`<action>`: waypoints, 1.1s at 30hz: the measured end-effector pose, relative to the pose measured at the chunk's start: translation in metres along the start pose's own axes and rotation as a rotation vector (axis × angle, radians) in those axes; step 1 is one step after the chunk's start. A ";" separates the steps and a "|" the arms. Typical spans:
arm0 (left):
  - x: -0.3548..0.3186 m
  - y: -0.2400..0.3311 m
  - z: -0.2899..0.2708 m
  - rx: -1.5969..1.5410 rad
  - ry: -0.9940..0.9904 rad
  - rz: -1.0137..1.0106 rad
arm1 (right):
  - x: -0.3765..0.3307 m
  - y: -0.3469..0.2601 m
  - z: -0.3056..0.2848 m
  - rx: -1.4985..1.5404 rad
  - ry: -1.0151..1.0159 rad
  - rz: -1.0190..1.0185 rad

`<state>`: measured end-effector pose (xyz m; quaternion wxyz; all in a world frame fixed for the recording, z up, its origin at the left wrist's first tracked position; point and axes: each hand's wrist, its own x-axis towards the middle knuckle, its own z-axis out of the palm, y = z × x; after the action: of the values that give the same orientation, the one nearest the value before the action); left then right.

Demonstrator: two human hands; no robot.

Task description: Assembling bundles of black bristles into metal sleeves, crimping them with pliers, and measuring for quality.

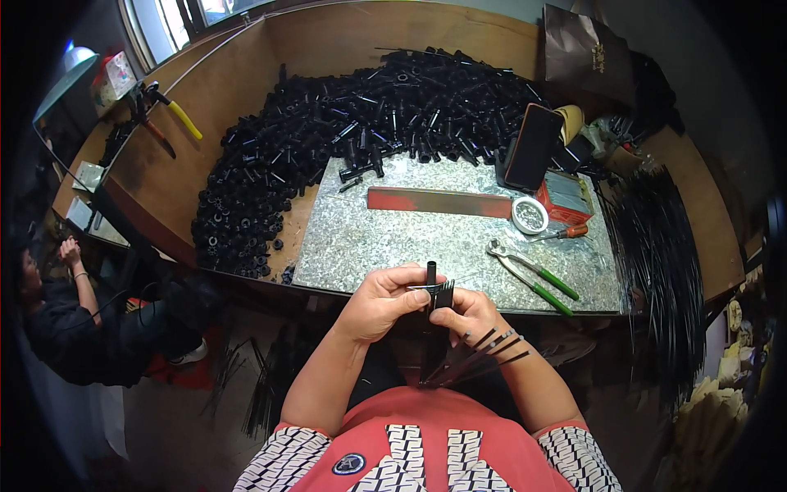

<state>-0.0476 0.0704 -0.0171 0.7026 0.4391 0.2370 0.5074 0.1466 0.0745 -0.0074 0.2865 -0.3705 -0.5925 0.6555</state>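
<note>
My left hand [381, 302] and my right hand [474, 316] meet just in front of the table edge. Between them they hold a small black tube-shaped hub [432, 275] standing upright, with a bundle of thin black ribs [475, 357] fanning down and to the right from it. A thin metal wire or pin sits between the left fingers, pointing at the hub. A big heap of black plastic tube parts [344, 131] covers the back and left of the wooden table.
A grey metal sheet [393, 246] lies on the table with a red-edged flat bar [438, 202], green-handled pliers [533, 275], a round tin [529, 215] and a phone [533, 148]. Long black rods [656, 254] lie at right. Another person [74, 320] sits lower left.
</note>
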 end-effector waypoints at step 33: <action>-0.006 -0.040 0.038 -0.241 0.379 0.091 | 0.013 0.023 -0.013 0.096 -0.140 0.004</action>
<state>0.0001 0.0469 -0.0328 0.6693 0.2588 0.2824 0.6367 0.1517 0.0893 -0.0323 0.2605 -0.3110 -0.5781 0.7080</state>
